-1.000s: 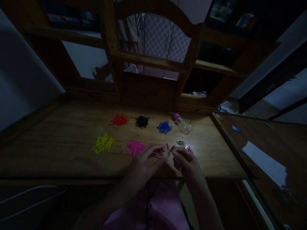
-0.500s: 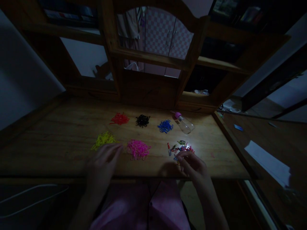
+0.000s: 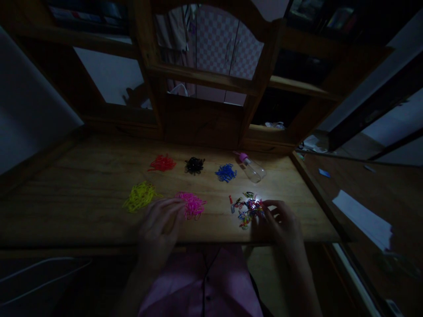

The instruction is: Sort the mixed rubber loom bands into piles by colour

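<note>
My left hand (image 3: 162, 226) hovers at the left edge of a pile of pink rubber bands (image 3: 193, 206), its fingertips drawn together; whatever they may hold is hidden. To its left spreads a yellow rubber-band pile (image 3: 140, 197). At the right side of a mixed heap of coloured rubber bands (image 3: 249, 210), my right hand (image 3: 283, 222) has its thumb and fingertips bent close together against the heap. Anything small between them cannot be made out. Farther back lie piles of red bands (image 3: 162, 163), black bands (image 3: 194, 165) and blue bands (image 3: 226, 172).
A clear bottle with a pink cap (image 3: 253, 168) lies behind the mixed heap. The wooden desk (image 3: 99, 176) backs onto an open shelf unit (image 3: 205, 121). On a lower surface at right are white paper (image 3: 361, 220) and a small blue card (image 3: 324, 173).
My left hand has moved right from beside the yellow pile to the pink one. My right hand has shifted right, off the front of the mixed heap to its side. The view has shifted slightly.
</note>
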Demonstrator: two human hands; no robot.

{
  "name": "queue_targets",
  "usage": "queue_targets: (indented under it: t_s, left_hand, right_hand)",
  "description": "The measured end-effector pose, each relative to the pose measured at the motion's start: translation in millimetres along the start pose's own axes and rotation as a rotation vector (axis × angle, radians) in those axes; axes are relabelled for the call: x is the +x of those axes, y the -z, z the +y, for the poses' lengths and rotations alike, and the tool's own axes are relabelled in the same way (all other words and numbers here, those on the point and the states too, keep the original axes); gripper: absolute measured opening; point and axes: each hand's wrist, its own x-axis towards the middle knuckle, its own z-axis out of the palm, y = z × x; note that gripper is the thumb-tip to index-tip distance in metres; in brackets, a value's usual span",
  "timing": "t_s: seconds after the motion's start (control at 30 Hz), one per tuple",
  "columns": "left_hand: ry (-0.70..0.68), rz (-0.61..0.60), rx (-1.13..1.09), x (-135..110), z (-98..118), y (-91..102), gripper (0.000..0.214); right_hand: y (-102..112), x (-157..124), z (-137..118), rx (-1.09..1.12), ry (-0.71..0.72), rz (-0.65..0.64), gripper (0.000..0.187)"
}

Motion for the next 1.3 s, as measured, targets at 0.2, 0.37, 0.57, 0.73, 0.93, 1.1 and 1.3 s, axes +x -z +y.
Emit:
queue_targets:
  t_s: [0.2,0.37,0.57,0.73,0.93,1.1,1.3]
  left_hand:
    - [-0.129,-0.269,-0.287,-12.7,31.1,-49.4,0.022]
    - [-0.004,-0.344,-0.389,-8.9,42.1,-80.1,0.021]
    - [0.134,-0.352,-0.382,-8.5,32.9,-80.3,0.018]
    - [0.2,-0.369,-0.425,-7.8,27.7,-83.3,0.017]
    - [0.209,-0.381,-0.438,-6.1,25.6,-83.4,0.016]
    - [0.212,-0.397,-0.446,-6.5,25.6,-82.3,0.016]
    - [0.208,-0.397,-0.437,-6.3,25.7,-82.2,0.016]
  right_hand:
    - [1.0,4.9,9.0,-0.085,0.086,-0.109,0.019]
    - [-10.4,23.2,-0.7,-0.157,0.146,-0.064,0.018]
    - [-31.8,45.1,-9.7,-0.336,0.262,-0.143,0.022]
    - [-38.8,52.3,-12.6,-0.33,0.276,-0.11,0.017]
    - [-16.5,55.2,-7.3,-0.037,0.194,-0.006,0.02]
    - [0.7,55.4,4.8,-0.08,0.194,-0.08,0.019]
    - [-11.3,65.7,15.3,-0.219,0.248,-0.23,0.026]
